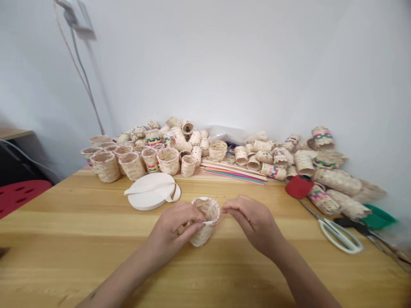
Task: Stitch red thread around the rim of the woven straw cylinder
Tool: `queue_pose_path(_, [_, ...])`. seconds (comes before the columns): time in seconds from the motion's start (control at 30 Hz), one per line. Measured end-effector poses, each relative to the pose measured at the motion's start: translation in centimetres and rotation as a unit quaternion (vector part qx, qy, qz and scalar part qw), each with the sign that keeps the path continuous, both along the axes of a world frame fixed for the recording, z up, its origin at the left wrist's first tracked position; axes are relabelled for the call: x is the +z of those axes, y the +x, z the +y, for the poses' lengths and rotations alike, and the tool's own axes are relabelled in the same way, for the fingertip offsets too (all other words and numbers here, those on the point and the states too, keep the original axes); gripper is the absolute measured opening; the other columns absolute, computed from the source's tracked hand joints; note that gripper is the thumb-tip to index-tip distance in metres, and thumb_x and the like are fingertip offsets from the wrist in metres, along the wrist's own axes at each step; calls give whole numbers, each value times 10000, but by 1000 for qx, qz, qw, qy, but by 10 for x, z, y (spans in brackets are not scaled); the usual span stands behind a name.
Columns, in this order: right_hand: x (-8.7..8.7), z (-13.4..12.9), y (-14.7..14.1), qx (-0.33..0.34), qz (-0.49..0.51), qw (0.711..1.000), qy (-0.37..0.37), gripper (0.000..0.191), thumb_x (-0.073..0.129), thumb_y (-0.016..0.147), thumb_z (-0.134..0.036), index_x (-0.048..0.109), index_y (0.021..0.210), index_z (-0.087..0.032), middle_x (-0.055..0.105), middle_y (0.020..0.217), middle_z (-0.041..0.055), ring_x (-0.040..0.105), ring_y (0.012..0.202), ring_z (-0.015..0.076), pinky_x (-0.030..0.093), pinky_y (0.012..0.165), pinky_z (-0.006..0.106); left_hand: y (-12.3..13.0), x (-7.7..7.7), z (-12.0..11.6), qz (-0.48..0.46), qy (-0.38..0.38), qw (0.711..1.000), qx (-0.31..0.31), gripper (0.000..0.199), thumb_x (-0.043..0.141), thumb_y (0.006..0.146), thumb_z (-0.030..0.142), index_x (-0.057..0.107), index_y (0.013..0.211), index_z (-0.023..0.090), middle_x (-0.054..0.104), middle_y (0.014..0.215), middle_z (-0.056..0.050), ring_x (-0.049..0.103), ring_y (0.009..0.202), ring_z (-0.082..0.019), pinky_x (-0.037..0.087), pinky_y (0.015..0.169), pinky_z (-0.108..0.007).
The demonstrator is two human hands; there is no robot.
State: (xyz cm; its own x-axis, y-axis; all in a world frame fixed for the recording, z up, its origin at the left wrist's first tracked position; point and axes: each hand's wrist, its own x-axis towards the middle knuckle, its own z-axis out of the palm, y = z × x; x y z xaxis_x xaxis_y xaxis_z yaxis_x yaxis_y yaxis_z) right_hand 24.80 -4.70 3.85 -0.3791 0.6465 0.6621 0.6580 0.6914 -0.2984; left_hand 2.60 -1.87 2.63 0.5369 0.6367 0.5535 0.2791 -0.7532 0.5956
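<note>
A small woven basket (205,233) stands upright near the middle of the table, with white tape and reddish stitching along part of its rim. My left hand (181,224) pinches the rim at the basket's left front, thumb outside and fingers reaching over the inside. Just right of the basket, my right hand (248,216) is closed in a pinch on a thin reddish thread (221,219) that runs to the rim. Whether a needle is also between those fingertips is too small to tell.
Behind the basket lies a roll of white tape (149,192). Several woven baskets (131,166) line the back left, beside coloured strips (234,174). At the right are white-handled scissors (340,235), a red spool (299,186) and a green object (379,217).
</note>
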Motion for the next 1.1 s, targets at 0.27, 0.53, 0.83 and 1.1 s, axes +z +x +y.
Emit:
queue_pose_path(0.27, [-2,2,-2,44,-42,998,28,212,433,941,-101,626,935,-189,602,835,45,507,771,168,411,671,298,0,2,-2,12,-3,999,-34,144,542,860,181,665,791,204,674,748,-31,612,705,-155,464,653,-241])
queue_pose_path(0.53, [-3,-2,-2,59,-68,996,22,285,412,925,-61,652,924,-216,570,821,25,470,750,153,349,640,277,0,4,-5,21,28,998,-45,160,530,868,165,677,812,196,687,764,-43,615,724,-161,456,659,-247])
queue_pose_path(0.83, [-3,-1,-3,63,-88,994,-1,318,382,948,-92,659,864,-224,579,822,23,474,766,151,344,659,280,1,3,-4,20,37,996,-72,145,525,886,139,653,820,155,668,781,-40,582,742,-145,421,673,-229])
queue_pose_path(1.1, [-1,-2,-5,76,-87,993,-12,321,363,965,-110,643,844,-210,586,831,18,467,768,149,330,653,281,0,4,-6,43,28,996,-75,144,520,898,138,624,800,158,639,789,-26,555,759,-140,388,703,-222])
